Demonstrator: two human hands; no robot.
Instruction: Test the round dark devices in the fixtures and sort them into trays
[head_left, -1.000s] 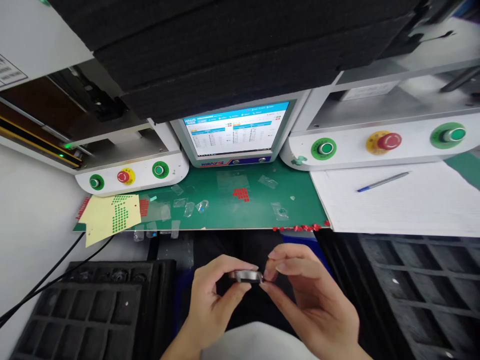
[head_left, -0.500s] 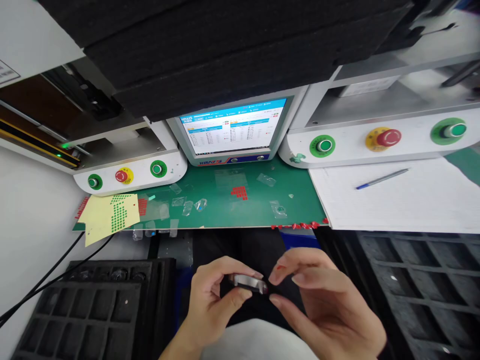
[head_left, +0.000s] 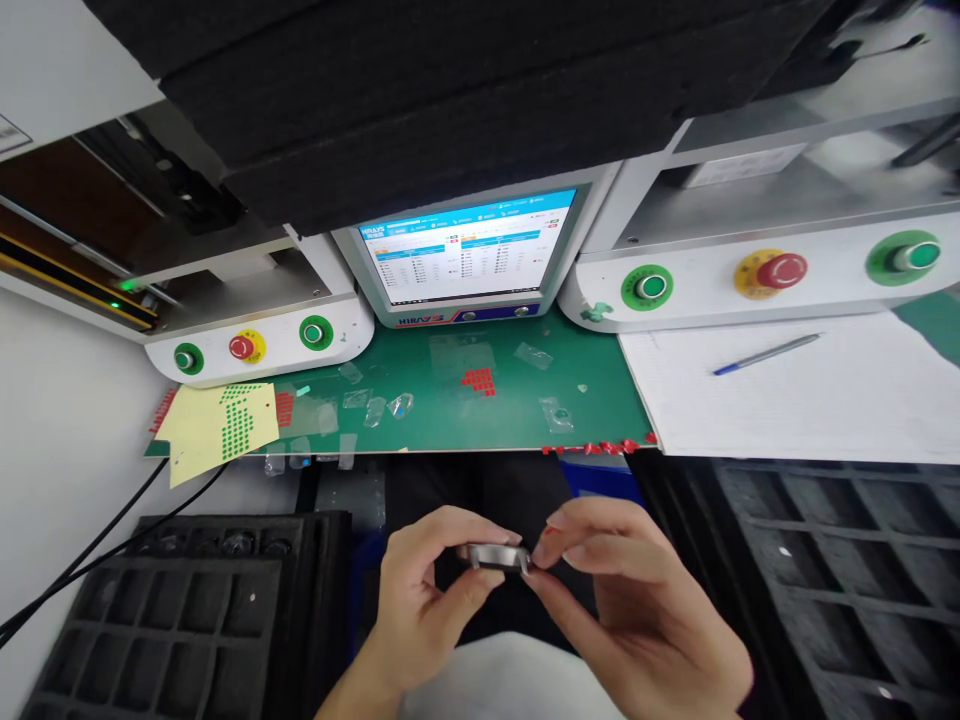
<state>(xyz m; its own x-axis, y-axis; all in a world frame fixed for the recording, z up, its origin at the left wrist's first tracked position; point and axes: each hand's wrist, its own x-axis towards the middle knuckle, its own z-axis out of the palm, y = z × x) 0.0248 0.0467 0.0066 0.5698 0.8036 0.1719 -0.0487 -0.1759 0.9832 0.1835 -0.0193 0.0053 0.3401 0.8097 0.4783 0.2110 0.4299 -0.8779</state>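
Note:
A small silver and dark watch case (head_left: 498,556) is held edge-on above my lap, its lugs towards the right. My left hand (head_left: 431,585) grips its left part between thumb and fingers. At its right end, my right hand (head_left: 626,590) closes thumb and index finger on the lugs, the other fingers curled above. A tiny red spot, perhaps a bit of red sticker, shows near a right fingertip; its exact nature is too small to tell. The face of the case is hidden from me.
A green mat (head_left: 510,420) carries red stickers (head_left: 478,381) and clear film scraps. A yellow sticker sheet (head_left: 217,430) lies left; paper (head_left: 787,410) with a pen (head_left: 766,354) right. Black trays (head_left: 172,610) flank me. Behind stand a screen (head_left: 469,250) and button panels (head_left: 259,345).
My right hand has moved left, and its thumb and index finger have come together at the right end of the watch case. My left hand keeps its hold, the case slightly higher.

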